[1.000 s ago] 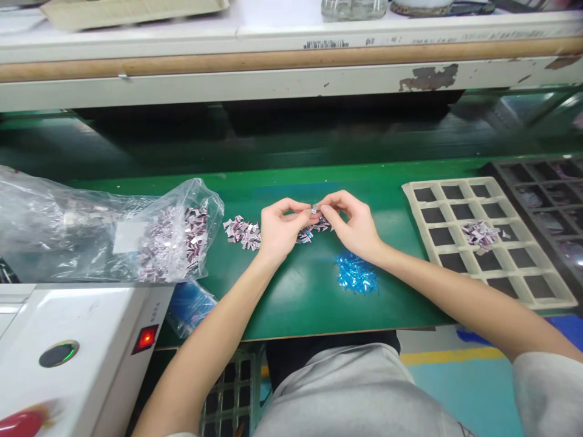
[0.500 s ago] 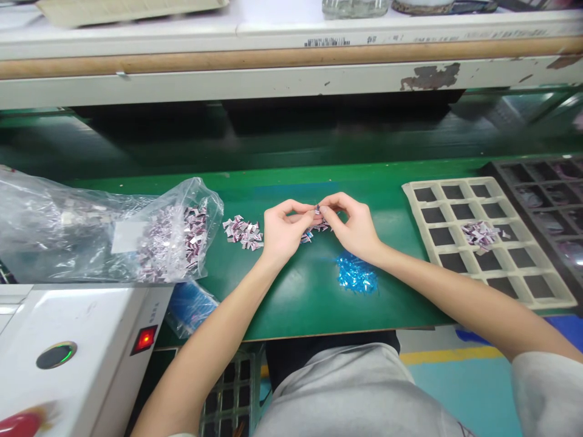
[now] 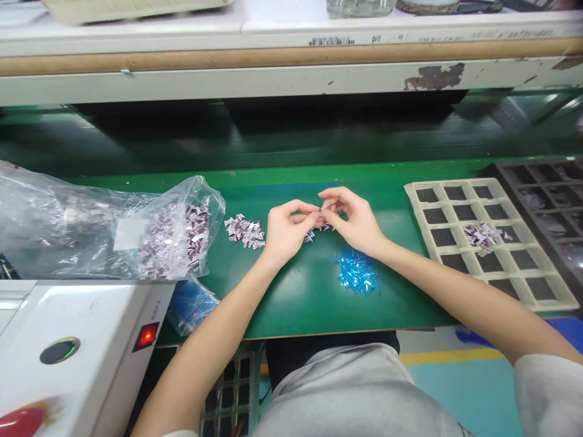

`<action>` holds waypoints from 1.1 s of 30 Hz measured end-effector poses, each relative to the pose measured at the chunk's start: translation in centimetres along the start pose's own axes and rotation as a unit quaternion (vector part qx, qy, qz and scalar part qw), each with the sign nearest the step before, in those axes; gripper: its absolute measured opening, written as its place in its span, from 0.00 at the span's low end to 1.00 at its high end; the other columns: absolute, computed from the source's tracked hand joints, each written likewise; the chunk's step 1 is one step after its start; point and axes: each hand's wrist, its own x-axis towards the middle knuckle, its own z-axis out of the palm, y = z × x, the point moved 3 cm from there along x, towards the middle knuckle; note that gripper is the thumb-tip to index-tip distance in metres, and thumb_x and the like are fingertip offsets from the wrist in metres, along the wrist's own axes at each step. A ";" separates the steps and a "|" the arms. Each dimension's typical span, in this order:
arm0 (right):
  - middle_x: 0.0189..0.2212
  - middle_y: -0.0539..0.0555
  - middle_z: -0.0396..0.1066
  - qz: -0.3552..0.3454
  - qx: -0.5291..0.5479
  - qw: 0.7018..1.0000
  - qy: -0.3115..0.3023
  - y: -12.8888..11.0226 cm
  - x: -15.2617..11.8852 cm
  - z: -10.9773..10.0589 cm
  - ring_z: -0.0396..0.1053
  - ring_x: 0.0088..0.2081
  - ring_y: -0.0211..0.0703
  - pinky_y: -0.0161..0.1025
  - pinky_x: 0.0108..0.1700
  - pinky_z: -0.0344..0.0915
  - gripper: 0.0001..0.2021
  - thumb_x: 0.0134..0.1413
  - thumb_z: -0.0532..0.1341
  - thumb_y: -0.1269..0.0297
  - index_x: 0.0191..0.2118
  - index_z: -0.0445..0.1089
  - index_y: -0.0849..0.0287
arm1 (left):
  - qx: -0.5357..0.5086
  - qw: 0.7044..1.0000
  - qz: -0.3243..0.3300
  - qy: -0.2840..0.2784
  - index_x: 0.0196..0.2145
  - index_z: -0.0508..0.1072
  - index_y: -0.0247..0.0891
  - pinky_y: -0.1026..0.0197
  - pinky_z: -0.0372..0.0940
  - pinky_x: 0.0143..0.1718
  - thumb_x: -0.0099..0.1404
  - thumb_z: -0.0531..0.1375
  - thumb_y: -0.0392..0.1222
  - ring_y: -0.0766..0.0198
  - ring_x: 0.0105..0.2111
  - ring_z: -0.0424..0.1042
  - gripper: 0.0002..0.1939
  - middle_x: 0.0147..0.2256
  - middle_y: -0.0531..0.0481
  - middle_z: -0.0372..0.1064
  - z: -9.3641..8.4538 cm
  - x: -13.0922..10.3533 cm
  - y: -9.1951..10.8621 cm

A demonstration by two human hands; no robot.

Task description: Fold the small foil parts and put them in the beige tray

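Note:
Above the green table, my left hand (image 3: 289,229) pinches a tiny silvery-purple piece between thumb and fingertips. Right against those fingertips is my right hand (image 3: 355,221), its thumb and a finger pinched at the same spot while the index finger arches higher. Whatever the right fingers grip is too small to make out. Beneath the hands, partly covered, lie more small silvery-purple pieces (image 3: 324,227). A loose heap of the same kind of pieces (image 3: 246,232) is left of my left hand. Below my right hand is a pile of shiny blue film strips (image 3: 357,273).
At left, a clear plastic bag (image 3: 173,240) holds many such pieces, behind a white machine (image 3: 100,340) with a lit red switch. A cream compartment tray (image 3: 489,249) on the right holds some pieces. Dark trays (image 3: 546,182) stand beyond it. A shelf (image 3: 273,85) crosses the back.
My right index finger has lifted and spread a little from the pinch. Both hands stay together over the pieces, and the view has shifted slightly.

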 end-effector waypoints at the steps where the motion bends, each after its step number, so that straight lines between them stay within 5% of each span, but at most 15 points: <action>1: 0.38 0.51 0.77 -0.004 -0.014 1.000 -0.002 0.0 0.0 -0.1 0.74 0.38 0.43 0.44 0.42 0.72 0.10 0.65 0.64 0.65 0.51 0.73 0.53 | 0.023 1.000 0.007 -0.009 0.37 0.82 0.36 0.52 0.83 0.43 0.60 0.75 0.50 0.52 0.35 0.86 0.15 0.33 0.45 0.83 -0.3 0.1 0.3; 6: 0.34 0.49 0.77 0.027 -0.113 0.993 -0.037 0.9 0.4 -1.0 0.67 0.29 0.40 0.42 0.36 0.66 0.11 0.61 0.64 0.68 0.49 0.70 0.53 | 0.298 0.950 0.092 0.023 0.39 0.85 0.42 0.52 0.79 0.45 0.63 0.70 0.45 0.52 0.37 0.83 0.08 0.36 0.45 0.83 -5.4 0.9 3.5; 10: 0.33 0.50 0.79 0.060 -0.153 0.984 -0.068 2.0 0.8 -1.6 0.71 0.31 0.43 0.44 0.38 0.68 0.10 0.55 0.67 0.68 0.42 0.71 0.53 | 0.477 0.875 0.075 -0.025 0.29 0.84 0.46 0.50 0.76 0.44 0.55 0.74 0.43 0.49 0.33 0.79 0.04 0.33 0.45 0.82 -10.6 1.8 4.7; 13: 0.37 0.53 0.80 0.042 -0.194 0.979 -0.046 2.3 1.3 -2.2 0.72 0.35 0.46 0.46 0.41 0.70 0.10 0.52 0.69 0.67 0.41 0.73 0.53 | 0.522 0.851 0.055 -0.028 0.25 0.82 0.46 0.51 0.74 0.40 0.51 0.74 0.43 0.48 0.31 0.77 0.05 0.29 0.46 0.80 -12.3 2.1 4.4; 19: 0.45 0.60 0.78 0.019 -0.303 0.953 0.021 4.0 2.6 -4.3 0.74 0.45 0.56 0.56 0.52 0.73 0.10 0.60 0.64 0.66 0.48 0.76 0.56 | 0.525 0.850 -0.022 -0.040 0.20 0.78 0.47 0.49 0.72 0.40 0.53 0.73 0.42 0.47 0.27 0.76 0.09 0.23 0.46 0.76 -12.3 2.0 3.2; 23: 0.54 0.67 0.76 -0.008 -0.381 0.924 0.007 5.4 3.4 -5.0 0.70 0.57 0.65 0.65 0.64 0.67 0.18 0.67 0.59 0.65 0.59 0.76 0.61 | 0.556 0.831 0.002 -0.037 0.20 0.76 0.47 0.48 0.71 0.44 0.54 0.68 0.38 0.45 0.29 0.76 0.08 0.23 0.45 0.76 -12.2 1.6 3.4; 28: 0.55 0.69 0.71 -0.004 -0.417 0.909 -0.017 6.6 3.8 -5.2 0.65 0.59 0.69 0.69 0.65 0.66 0.23 0.72 0.54 0.61 0.64 0.75 0.63 | 0.585 0.808 0.058 -0.042 0.23 0.76 0.44 0.46 0.71 0.46 0.59 0.61 0.40 0.43 0.34 0.76 0.07 0.33 0.40 0.79 -11.4 1.3 4.8; 33: 0.52 0.68 0.69 0.003 -0.415 0.910 -0.011 7.3 4.0 -5.7 0.66 0.56 0.68 0.71 0.64 0.67 0.22 0.69 0.55 0.65 0.61 0.78 0.61 | 0.513 0.855 0.060 -0.038 0.31 0.80 0.43 0.51 0.71 0.42 0.64 0.61 0.43 0.48 0.33 0.77 0.08 0.32 0.43 0.79 -10.0 1.1 6.0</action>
